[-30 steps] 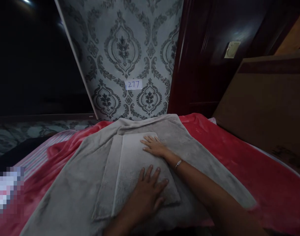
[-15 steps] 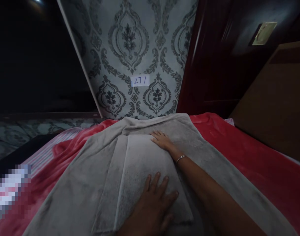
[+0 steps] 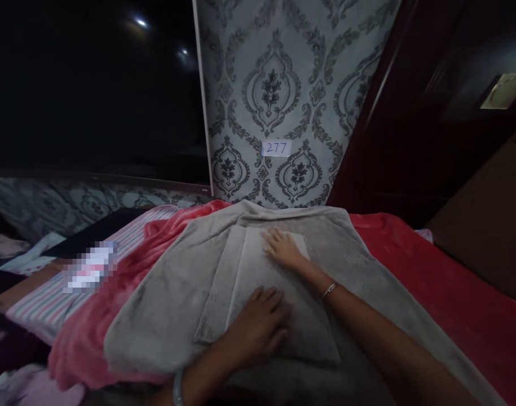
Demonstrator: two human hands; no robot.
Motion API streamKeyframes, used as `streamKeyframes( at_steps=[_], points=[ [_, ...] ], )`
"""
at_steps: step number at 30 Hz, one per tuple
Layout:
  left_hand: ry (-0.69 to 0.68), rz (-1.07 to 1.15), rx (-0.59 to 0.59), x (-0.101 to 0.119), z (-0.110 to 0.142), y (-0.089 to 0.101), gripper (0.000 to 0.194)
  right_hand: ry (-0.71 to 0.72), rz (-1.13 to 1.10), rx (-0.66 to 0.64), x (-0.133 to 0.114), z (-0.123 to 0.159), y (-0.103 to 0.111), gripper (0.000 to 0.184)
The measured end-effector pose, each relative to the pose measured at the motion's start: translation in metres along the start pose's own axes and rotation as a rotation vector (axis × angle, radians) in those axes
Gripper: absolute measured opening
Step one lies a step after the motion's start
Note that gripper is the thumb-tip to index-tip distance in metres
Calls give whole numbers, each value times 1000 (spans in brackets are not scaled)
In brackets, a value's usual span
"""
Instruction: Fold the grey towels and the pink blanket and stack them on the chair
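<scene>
A folded grey towel (image 3: 258,270) lies on a larger grey towel (image 3: 168,299) spread over a red blanket (image 3: 431,270). My left hand (image 3: 258,327) rests palm down on the near part of the folded towel, fingers slightly curled but apart. My right hand (image 3: 283,248) lies flat on its far end, fingers stretched out, a thin bracelet (image 3: 329,290) on the wrist. Neither hand holds anything.
Patterned grey wallpaper with a small label reading 277 (image 3: 276,148) stands behind the bed. A dark wooden door (image 3: 410,141) is at the right. A striped sheet (image 3: 50,299) shows at the left, beside a dark screen-like panel (image 3: 92,84).
The view has swung, so the bed and wall sit further right. My right hand slid a little toward the far end of the folded towel; my left hand stays pressed on the near end.
</scene>
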State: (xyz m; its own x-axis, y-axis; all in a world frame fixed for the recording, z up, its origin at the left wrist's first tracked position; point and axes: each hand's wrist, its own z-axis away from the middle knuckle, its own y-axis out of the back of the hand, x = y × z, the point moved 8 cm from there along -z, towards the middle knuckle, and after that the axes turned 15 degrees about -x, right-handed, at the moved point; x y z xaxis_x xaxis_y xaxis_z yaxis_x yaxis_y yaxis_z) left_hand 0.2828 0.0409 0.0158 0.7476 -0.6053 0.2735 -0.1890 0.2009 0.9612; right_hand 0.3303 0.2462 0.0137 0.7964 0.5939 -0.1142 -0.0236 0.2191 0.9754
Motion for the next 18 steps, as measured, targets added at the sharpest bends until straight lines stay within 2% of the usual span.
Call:
streamKeyframes(
  at_steps=[3, 6, 10, 18],
  points=[
    [145, -34, 59, -27, 24, 2, 47, 234, 19, -76, -55, 3, -18, 60],
    [182, -72, 67, -41, 39, -10, 60, 290, 6, -111, -77, -6, -25, 64],
    [180, -79, 90, -46, 43, -22, 67, 242, -14, -137, -70, -31, -21, 69],
    [174, -76, 105, -48, 40, -29, 72, 145, -33, -133, -50, -80, -16, 67]
  ],
)
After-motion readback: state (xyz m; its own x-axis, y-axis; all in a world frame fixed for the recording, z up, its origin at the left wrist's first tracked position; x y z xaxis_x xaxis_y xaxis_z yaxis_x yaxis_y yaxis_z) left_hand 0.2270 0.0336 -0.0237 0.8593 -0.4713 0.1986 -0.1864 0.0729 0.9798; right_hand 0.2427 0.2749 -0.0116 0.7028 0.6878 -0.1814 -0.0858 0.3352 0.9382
